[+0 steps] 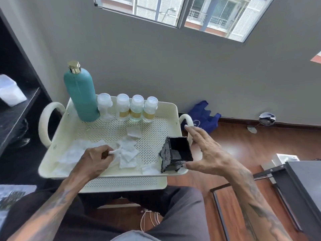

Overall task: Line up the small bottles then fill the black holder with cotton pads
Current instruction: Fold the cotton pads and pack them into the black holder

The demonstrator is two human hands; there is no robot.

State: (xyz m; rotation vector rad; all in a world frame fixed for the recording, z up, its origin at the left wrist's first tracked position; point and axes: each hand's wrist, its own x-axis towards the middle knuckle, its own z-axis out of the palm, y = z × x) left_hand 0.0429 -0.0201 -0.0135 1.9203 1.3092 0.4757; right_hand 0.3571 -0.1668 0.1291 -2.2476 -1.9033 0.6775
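Small bottles (127,108): four in row; one black holder (177,153). Left hand (94,161) pinching cotton pad (115,152); right hand (206,152) spread wide.

The one camera sat on my head, looking forward and steeply down, close over the tray (173,108) above my lap, wall and window beyond.

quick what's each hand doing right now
Left hand: fingers closed, pinching a cotton pad from the pile on the tray.
Right hand: open, fingers spread beside the black holder, holding nothing.
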